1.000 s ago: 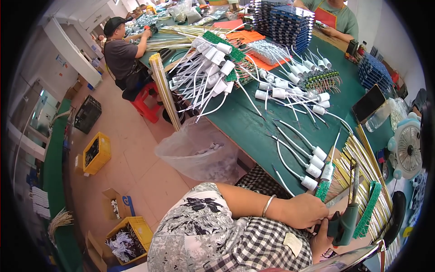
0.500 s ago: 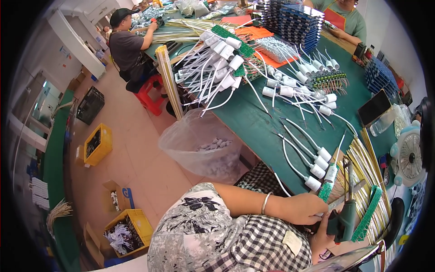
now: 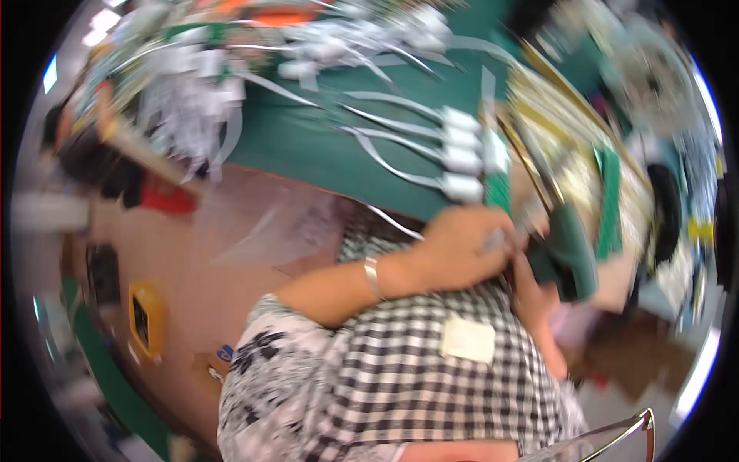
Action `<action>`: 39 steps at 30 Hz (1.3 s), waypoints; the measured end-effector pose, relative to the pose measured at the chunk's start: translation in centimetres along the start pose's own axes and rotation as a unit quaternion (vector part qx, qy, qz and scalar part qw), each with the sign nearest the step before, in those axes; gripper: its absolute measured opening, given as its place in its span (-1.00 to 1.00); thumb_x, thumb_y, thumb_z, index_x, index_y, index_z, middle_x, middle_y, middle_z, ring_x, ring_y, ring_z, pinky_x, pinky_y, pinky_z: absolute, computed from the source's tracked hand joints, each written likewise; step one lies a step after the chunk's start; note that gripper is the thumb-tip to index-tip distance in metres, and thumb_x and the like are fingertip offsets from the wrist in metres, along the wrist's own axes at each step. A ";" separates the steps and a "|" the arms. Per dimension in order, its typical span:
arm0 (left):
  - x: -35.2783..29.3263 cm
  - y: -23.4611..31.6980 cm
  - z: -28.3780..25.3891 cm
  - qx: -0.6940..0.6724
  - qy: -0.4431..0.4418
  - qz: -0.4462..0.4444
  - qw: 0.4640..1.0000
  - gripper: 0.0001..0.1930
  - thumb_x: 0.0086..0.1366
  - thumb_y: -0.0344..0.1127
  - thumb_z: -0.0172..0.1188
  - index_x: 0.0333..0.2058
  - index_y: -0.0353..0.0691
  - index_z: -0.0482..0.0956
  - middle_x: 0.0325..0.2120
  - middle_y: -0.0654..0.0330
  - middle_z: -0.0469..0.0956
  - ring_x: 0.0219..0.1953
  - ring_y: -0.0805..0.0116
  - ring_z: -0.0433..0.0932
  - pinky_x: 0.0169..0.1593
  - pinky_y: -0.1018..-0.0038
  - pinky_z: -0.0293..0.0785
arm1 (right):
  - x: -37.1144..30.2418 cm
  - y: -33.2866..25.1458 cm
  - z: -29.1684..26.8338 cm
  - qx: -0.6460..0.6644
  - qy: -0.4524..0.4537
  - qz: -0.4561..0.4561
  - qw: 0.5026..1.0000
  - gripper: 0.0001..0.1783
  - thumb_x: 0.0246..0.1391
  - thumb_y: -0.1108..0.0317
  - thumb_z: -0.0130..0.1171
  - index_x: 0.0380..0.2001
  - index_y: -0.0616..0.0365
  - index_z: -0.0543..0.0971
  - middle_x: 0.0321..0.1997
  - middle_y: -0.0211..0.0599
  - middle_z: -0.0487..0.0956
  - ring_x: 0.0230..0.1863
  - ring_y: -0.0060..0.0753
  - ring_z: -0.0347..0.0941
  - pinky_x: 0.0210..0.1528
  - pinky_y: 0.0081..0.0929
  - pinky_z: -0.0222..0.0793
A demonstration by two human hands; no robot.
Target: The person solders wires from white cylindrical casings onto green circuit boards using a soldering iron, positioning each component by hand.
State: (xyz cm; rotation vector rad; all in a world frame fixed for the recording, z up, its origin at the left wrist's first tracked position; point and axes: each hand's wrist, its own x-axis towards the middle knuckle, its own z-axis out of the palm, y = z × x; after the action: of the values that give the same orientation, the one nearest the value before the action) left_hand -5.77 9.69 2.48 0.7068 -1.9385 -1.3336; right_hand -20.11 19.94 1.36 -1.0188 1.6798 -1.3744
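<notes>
My left hand (image 3: 469, 242), a bracelet on its wrist, is closed at the table's near edge. Its fingertips pinch something small and greyish, too blurred to name. Against them comes my right hand (image 3: 535, 296), its fingers partly hidden behind a dark green soldering gun (image 3: 576, 258) with a long metal barrel. Whether the right hand grips this gun, I cannot tell. Just beyond my left hand lies a green bristly strip (image 3: 498, 191). White cylindrical lamp holders (image 3: 462, 162) with white wires lie in a row to its left.
More white wired holders (image 3: 192, 85) are heaped on the green table (image 3: 285, 142) at the far left. Another green strip (image 3: 610, 200) and pale yellowish rods (image 3: 566, 100) lie to the right, near a fan (image 3: 650, 85). A clear plastic bag (image 3: 262, 223) hangs below the table edge.
The whole view has swung and blurred, so the table and hands appear higher and further left. Both hands stay together beside the green soldering gun.
</notes>
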 end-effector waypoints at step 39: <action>0.2 0.6 -0.8 -0.062 -0.120 -0.172 0.976 -0.88 0.13 -0.39 0.14 -0.35 -0.28 0.48 -0.53 0.23 0.51 -0.50 0.55 0.45 -0.44 0.58 0.36 | 0.9 -1.2 0.7 0.077 -0.035 0.010 0.996 -0.90 0.01 0.49 0.16 -0.35 0.20 0.53 -0.45 -0.43 0.53 -0.44 -0.61 0.44 -0.42 -0.62 0.35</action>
State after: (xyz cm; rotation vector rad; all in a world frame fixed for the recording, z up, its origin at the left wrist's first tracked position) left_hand -5.35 9.27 3.30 0.8816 -1.9564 -1.8068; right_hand -19.73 18.76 2.35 -0.9484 1.5052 -1.4147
